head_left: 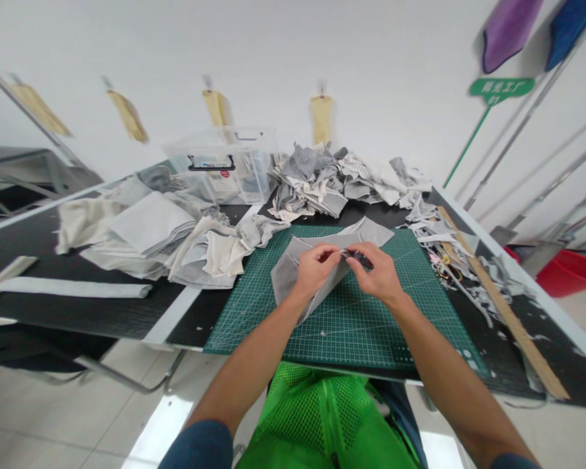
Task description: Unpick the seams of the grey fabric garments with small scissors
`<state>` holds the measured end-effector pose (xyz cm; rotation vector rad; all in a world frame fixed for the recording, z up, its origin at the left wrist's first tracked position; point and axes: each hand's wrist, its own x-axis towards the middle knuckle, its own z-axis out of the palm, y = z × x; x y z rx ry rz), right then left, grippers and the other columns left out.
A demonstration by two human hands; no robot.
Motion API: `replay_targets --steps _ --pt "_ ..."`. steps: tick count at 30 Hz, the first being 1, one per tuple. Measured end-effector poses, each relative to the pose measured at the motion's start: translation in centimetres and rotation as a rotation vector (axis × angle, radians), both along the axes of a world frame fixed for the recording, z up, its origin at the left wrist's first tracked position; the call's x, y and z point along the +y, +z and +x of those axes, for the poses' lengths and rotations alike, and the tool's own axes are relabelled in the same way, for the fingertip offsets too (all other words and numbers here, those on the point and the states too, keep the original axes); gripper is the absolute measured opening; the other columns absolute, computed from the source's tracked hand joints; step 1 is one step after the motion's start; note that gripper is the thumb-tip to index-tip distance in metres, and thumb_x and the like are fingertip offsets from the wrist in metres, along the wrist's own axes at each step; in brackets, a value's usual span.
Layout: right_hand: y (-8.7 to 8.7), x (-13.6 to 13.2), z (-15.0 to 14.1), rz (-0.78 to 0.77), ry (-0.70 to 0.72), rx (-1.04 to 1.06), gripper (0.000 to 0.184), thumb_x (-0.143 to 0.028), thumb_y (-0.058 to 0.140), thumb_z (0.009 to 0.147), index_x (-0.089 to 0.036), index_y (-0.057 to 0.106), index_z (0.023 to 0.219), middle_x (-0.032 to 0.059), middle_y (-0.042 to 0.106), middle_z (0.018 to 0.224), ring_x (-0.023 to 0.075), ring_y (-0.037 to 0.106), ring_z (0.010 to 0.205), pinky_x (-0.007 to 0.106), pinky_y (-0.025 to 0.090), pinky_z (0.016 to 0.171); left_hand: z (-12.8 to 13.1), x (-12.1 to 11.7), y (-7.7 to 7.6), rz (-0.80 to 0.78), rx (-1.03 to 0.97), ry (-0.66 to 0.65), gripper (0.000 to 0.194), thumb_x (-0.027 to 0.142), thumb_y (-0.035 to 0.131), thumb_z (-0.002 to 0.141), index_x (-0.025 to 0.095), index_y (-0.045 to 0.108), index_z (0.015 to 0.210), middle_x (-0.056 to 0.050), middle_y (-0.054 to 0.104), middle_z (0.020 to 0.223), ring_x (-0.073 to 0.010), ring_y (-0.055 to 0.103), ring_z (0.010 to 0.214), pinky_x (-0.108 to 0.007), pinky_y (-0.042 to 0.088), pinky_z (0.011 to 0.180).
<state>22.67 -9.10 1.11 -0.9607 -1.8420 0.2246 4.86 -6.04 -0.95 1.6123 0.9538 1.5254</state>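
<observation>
A grey piece of fabric (287, 277) with seams lies partly lifted over the green cutting mat (371, 332). My left hand (317, 264) is closed, pinching the fabric's upper edge between thumb and fingers. Close beside it, fingertips almost touching, my right hand (377, 268) is closed around a small dark tool (364, 259) that looks like thread snips. The tool's tip is at the fabric edge by my left fingertips; its fine shape is hidden by my fingers. Another flap of grey fabric (374, 231) spreads out behind my hands.
Heaps of grey and cream fabric (151, 221) lie left, with another pile (312, 176) behind the mat. A clear plastic box (219, 169) stands at the back. Right are a wooden ruler (508, 312) and scraps (439, 238). A rolled strip (78, 286) lies far left.
</observation>
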Motion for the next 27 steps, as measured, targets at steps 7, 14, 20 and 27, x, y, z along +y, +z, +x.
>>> replay_targets --steps 7,14,20,27 --pt "-0.1 -0.06 -0.17 -0.012 -0.001 -0.018 0.021 -0.037 0.059 0.097 -0.026 0.068 0.113 0.0086 0.073 0.104 0.0233 0.067 0.091 0.039 0.056 0.081 0.14 -0.11 -0.11 0.012 0.009 0.016 0.017 0.034 0.076 0.08 0.019 0.078 0.087 -0.004 0.075 0.086 -0.0157 0.066 0.076 -0.028 0.052 0.071" --pt "-0.15 -0.03 -0.15 -0.017 -0.004 -0.032 0.02 -0.036 0.058 0.097 -0.026 0.069 0.111 0.0083 0.073 0.104 0.0233 0.067 0.093 0.038 0.056 0.081 0.3 -0.03 -0.46 0.017 0.018 0.022 0.016 0.034 0.075 0.081 0.019 0.079 0.086 -0.005 0.075 0.087 -0.0155 0.066 0.076 -0.028 0.052 0.071" --pt "-0.16 0.0 -0.11 -0.03 -0.016 -0.027 0.019 -0.037 0.059 0.097 -0.026 0.07 0.108 0.008 0.073 0.102 0.0235 0.067 0.092 0.038 0.055 0.08 0.31 -0.02 -0.62 0.024 0.03 0.029 0.016 0.034 0.075 0.081 0.019 0.078 0.085 -0.004 0.075 0.084 -0.0151 0.065 0.075 -0.027 0.052 0.07" --pt "-0.33 0.1 -0.12 -0.065 -0.018 -0.006 0.02 -0.038 0.059 0.096 -0.026 0.071 0.108 0.008 0.073 0.102 0.0238 0.066 0.091 0.038 0.055 0.079 0.33 0.0 -0.64 0.02 0.032 0.02 0.018 0.036 0.075 0.081 0.019 0.078 0.085 -0.004 0.074 0.085 -0.0149 0.065 0.074 -0.027 0.051 0.069"
